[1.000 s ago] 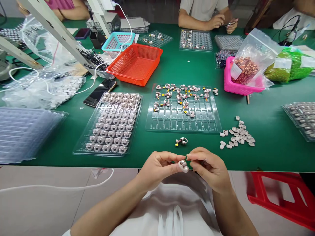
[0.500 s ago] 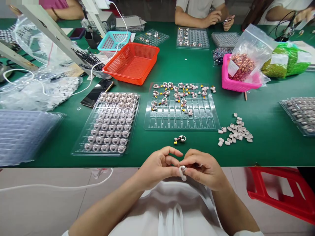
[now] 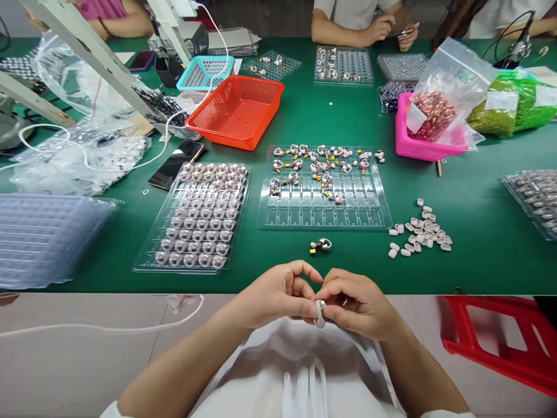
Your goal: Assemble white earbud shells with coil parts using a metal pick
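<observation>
Just in front of the table's near edge, my left hand (image 3: 289, 293) and my right hand (image 3: 354, 302) pinch one small white curved piece (image 3: 320, 314), which looks like an ear-clip earphone part. Fingertips cover much of it. On the table beyond lies a similar curved piece with a yellow tab (image 3: 321, 246). A clear tray (image 3: 322, 217) farther off carries several such pieces in its back rows. Loose white caps (image 3: 429, 227) are scattered to the right. To the left, another clear tray (image 3: 191, 232) holds rows of silvery-beige shells.
An orange basket (image 3: 237, 113), a blue basket (image 3: 204, 72) and a pink basket (image 3: 429, 152) with a bag of copper-coloured parts stand farther back. A phone (image 3: 176, 164) lies left, near stacked clear trays (image 3: 47, 241). A red stool (image 3: 500, 337) is below right. Co-workers sit opposite.
The white curved piece has turned slightly between my fingers, and both hands have shifted a little. The whole view has moved slightly; the trays and loose parts stay in place on the table.
</observation>
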